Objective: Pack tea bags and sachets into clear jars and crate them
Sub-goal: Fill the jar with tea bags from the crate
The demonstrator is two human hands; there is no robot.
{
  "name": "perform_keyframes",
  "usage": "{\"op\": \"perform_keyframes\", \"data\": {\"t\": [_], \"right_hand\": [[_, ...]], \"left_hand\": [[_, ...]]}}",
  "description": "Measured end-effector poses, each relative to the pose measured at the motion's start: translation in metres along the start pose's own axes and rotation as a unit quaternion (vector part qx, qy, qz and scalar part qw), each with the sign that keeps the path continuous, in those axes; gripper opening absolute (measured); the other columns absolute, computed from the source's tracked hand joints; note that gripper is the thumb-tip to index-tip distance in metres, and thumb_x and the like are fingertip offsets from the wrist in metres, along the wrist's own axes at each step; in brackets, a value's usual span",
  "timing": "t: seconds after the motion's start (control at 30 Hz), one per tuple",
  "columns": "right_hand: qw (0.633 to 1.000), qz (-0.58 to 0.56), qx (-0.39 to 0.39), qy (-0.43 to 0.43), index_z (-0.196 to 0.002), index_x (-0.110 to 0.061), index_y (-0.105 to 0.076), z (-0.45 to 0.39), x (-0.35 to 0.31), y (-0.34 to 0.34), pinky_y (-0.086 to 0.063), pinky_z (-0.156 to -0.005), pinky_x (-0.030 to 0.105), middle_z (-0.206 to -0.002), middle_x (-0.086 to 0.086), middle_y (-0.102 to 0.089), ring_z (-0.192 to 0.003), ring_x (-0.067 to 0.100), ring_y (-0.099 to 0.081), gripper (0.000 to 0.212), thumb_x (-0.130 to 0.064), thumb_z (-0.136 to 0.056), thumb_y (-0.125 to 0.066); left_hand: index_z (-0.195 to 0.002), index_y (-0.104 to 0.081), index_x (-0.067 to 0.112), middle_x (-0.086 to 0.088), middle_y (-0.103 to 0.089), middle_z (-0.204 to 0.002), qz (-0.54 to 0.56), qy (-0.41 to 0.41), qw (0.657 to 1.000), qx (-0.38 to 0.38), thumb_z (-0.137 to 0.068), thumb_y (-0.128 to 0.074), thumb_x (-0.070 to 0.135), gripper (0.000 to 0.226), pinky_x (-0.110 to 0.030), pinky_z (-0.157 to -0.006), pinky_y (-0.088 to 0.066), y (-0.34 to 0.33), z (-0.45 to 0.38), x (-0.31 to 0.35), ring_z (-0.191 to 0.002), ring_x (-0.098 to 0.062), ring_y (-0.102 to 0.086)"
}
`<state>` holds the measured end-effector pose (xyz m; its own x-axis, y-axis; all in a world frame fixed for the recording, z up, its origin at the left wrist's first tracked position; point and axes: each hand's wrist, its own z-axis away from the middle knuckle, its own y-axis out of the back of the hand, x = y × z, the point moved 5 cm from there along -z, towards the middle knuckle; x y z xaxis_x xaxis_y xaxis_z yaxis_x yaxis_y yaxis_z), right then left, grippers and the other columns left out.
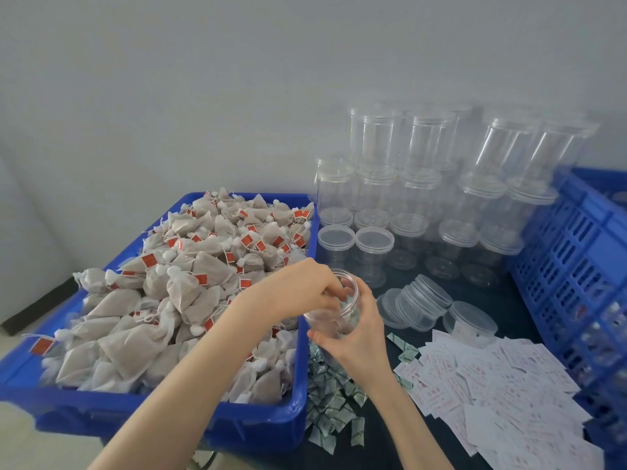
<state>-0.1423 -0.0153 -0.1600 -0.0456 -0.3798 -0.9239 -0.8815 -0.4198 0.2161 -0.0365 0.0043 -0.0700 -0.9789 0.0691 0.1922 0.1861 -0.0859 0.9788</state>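
Note:
My right hand (358, 329) grips a clear open jar (330, 315), tilted toward me, just right of the blue tub's corner. The fingers of my left hand (305, 290) reach into the jar's mouth; what they hold is hidden. A small green sachet shows through the jar wall. The blue tub (298, 412) on the left is heaped with beige tea bags (190, 286) with red tags. Green-and-white sachets (330, 408) lie in a pile below my right hand.
Stacked empty clear jars (420, 184) fill the back of the dark table. Loose clear lids (420, 300) lie right of the held jar. White printed slips (502, 385) are spread at the right front. A blue slatted crate (573, 252) stands at the right edge.

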Motion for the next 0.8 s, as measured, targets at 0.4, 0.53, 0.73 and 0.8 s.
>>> {"op": "perform_keyframes", "data": {"t": [0.4,0.53,0.73,0.8], "right_hand": [[0.999,-0.034,-0.009,-0.036,-0.139,-0.042,-0.040,0.000,0.009,-0.001,-0.051,-0.104,0.040,-0.136,-0.026,-0.044,-0.130,0.001,-0.045,0.101,-0.031,-0.053,-0.091],[0.999,-0.029,-0.005,-0.037,-0.130,-0.058,-0.040,0.000,0.008,-0.002,-0.052,-0.103,0.036,-0.130,-0.036,-0.044,-0.127,-0.006,-0.044,0.097,-0.038,-0.048,-0.088],[0.999,-0.024,-0.002,-0.040,-0.122,-0.070,-0.036,0.001,0.007,-0.002,-0.052,-0.103,0.038,-0.132,-0.034,-0.043,-0.130,0.001,-0.045,0.094,-0.048,-0.044,-0.084],[0.999,-0.021,-0.001,-0.039,-0.121,-0.071,-0.035,0.001,0.007,-0.002,-0.052,-0.104,0.039,-0.132,-0.034,-0.043,-0.130,0.002,-0.045,0.094,-0.049,-0.044,-0.084]], "left_hand": [[-0.113,-0.061,0.018,-0.003,-0.065,-0.103,-0.101,0.372,0.909,0.160,-0.093,-0.055,0.015,0.021,-0.030,-0.068,-0.047,0.022,0.073,-0.142,-0.089,-0.020,-0.062],[-0.108,-0.061,0.018,-0.003,-0.061,-0.097,-0.102,0.394,0.905,0.123,-0.096,-0.050,0.016,0.017,-0.036,-0.076,-0.052,0.013,0.076,-0.155,-0.084,-0.020,-0.060],[-0.074,-0.057,0.022,0.006,-0.053,-0.068,-0.077,0.364,0.904,0.209,-0.093,-0.058,0.019,0.019,-0.044,-0.087,-0.049,0.018,0.079,-0.143,-0.070,-0.017,-0.055],[-0.086,-0.062,0.020,0.005,-0.057,-0.075,-0.030,0.335,0.902,0.271,-0.094,-0.057,0.017,0.010,-0.041,-0.075,-0.052,0.024,0.082,-0.135,-0.071,-0.019,-0.056]]}}
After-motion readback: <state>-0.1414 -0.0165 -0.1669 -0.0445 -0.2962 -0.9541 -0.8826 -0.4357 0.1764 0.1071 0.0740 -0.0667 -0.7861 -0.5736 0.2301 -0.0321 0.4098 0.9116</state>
